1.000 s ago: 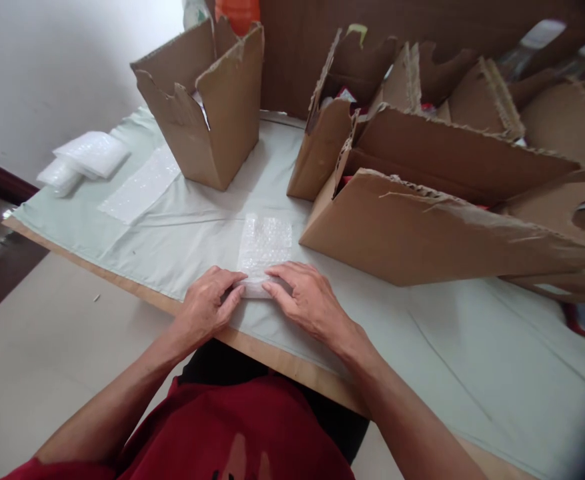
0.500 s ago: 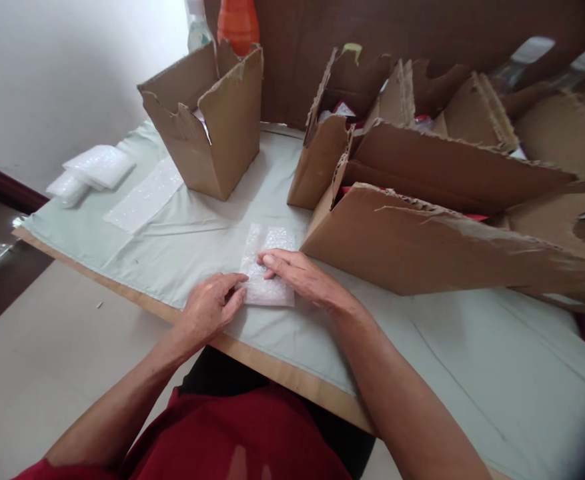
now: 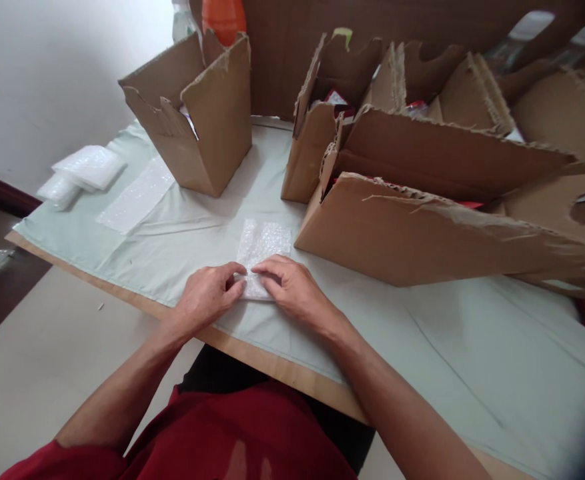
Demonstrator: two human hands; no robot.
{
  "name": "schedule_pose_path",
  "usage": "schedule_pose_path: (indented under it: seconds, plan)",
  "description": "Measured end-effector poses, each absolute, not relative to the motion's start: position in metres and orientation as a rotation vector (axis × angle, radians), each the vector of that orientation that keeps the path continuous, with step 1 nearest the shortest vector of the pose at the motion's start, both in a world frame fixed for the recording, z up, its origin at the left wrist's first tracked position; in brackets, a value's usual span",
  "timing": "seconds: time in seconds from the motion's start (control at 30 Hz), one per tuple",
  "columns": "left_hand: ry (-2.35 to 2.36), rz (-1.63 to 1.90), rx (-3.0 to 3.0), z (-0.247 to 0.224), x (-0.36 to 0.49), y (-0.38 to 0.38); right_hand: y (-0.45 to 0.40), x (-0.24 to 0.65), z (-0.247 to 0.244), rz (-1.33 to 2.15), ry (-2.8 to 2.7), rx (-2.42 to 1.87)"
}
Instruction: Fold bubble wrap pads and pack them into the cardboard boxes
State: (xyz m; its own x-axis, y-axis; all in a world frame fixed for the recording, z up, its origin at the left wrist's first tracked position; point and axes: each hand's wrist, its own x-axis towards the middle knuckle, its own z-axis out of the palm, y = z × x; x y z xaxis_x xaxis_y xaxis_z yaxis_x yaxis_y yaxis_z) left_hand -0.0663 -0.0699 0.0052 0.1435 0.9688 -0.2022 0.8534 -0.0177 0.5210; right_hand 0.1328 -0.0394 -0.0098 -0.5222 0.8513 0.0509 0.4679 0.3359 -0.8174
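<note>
A flat clear bubble wrap bag (image 3: 264, 240) lies on the cloth near the table's front edge, in front of me. My left hand (image 3: 211, 292) rests at its left side, with thumb and forefinger curved and a gap between them, the tips touching the bag's edge. Over the lower right part of the bag lies my right hand (image 3: 292, 287). Its fingers are bent, the thumb stands apart from them, and the tips press on the bag's surface. The two hands' fingertips nearly meet. The right hand hides the bag's lower right corner.
A cardboard box (image 3: 197, 127) stands behind the bag to the left. Joined cardboard bins (image 3: 412, 233) with red items inside fill the right. At far left are folded bubble wrap bags (image 3: 89, 167) and a flat strip (image 3: 139, 197). An orange bottle (image 3: 223, 20) stands behind.
My right hand has moved down and slightly left across the bag, its thumb now lower and apart from the fingers. My left hand stays at the left edge. The view has shifted slightly.
</note>
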Motion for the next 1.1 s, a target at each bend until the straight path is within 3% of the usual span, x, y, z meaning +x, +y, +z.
schedule_pose_path:
  seconds: [0.13, 0.43, 0.67, 0.97, 1.1]
  plan:
    - [1.745, 0.241, 1.884, 0.009, -0.064, -0.068, -0.046, 0.132, -0.002, 0.794, -2.374, -1.252]
    - [1.729, 0.274, 1.892, 0.005, -0.065, -0.067, -0.059, 0.148, 0.001, 0.635, -2.566, -1.100]
    - [1.503, 0.811, 2.006, -0.008, -0.076, -0.082, -0.050, 0.151, -0.007, 0.805, -2.334, -1.094]
    - [1.538, 0.753, 2.021, -0.007, -0.072, -0.068, -0.048, 0.147, -0.008, 0.870, -2.180, -1.223]
    - [1.602, 0.734, 1.970, -0.007, -0.067, -0.059, -0.052, 0.147, -0.014, 0.637, -2.174, -1.224]
